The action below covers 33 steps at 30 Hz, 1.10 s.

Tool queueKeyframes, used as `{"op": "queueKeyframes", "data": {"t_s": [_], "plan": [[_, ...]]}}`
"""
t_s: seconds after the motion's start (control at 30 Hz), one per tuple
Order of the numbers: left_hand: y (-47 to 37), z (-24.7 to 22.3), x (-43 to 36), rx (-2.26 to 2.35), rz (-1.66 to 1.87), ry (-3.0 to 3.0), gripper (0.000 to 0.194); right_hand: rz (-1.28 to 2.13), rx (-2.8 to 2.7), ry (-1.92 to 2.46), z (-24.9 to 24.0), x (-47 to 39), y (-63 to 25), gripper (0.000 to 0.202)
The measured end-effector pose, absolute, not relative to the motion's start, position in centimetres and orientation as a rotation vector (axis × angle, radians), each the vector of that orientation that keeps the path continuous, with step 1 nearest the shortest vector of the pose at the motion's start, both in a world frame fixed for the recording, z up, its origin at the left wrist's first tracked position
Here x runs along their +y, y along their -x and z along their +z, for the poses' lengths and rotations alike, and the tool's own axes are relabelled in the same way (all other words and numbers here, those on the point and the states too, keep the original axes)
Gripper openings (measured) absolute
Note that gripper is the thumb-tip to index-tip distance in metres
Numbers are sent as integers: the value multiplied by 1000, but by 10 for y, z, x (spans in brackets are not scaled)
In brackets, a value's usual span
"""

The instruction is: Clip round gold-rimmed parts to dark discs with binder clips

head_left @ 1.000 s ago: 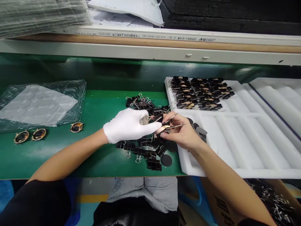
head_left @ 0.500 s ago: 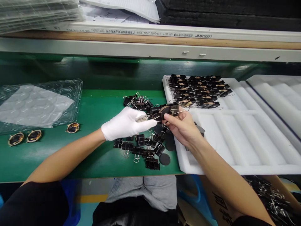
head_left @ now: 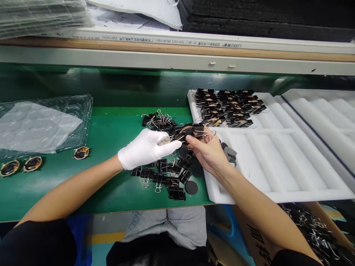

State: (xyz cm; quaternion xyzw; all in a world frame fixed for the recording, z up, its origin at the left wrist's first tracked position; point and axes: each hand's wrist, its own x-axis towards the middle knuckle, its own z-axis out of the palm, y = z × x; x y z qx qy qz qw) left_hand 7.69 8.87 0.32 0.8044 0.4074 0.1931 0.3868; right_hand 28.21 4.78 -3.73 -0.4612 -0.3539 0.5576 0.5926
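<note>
My left hand (head_left: 148, 148), in a white glove, is closed at the fingertips on a black binder clip (head_left: 178, 136) by its wire handles. That clip sits against the left edge of a round watch case (head_left: 189, 131) with a black disc over its face. My bare right hand (head_left: 207, 149) grips the case, thumb pressed on the disc; another binder clip (head_left: 199, 130) is on the case's right side. Under and around both hands lie loose binder clips (head_left: 159, 178) and black round discs (head_left: 191, 187) on the green table. Whether the left clip's jaws bite the case cannot be made out.
A white foam tray (head_left: 249, 162) at the right carries rows of clipped watch cases (head_left: 227, 107). On the left are a clear plastic tray (head_left: 85, 125) and several gold-rimmed watch cases (head_left: 33, 163). A box of binder clips (head_left: 316, 231) stands below, right. A shelf edge (head_left: 133, 59) crosses behind.
The whole view has shifted slightly, with most things now a little further left. Both hands keep hold, and the case and left clip appear slightly turned between them.
</note>
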Motion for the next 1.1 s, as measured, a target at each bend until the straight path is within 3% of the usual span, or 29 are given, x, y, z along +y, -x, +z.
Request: {"op": "queueKeyframes", "data": {"t_s": [0.33,0.53,0.73,0.9,1.0,1.1], "plan": [[-79,6,88,1095,518,-2083,47,1285,-877,1057,-37,47,-284,51],[-64,8,107,1061,677,-2653,45,1787,-812,826,-18,49,-306,76],[-54,7,114,901,631,-3248,31,1690,-983,986,-22,53,-310,44],[-55,3,111,705,782,-3369,22,1645,-1078,1025,-19,48,-312,39],[-49,-1,108,579,861,-3507,30,1643,-1156,1060,-16,39,-327,49],[-30,-9,102,524,830,-3544,39,1441,-1159,993,-16,38,-373,43]]}}
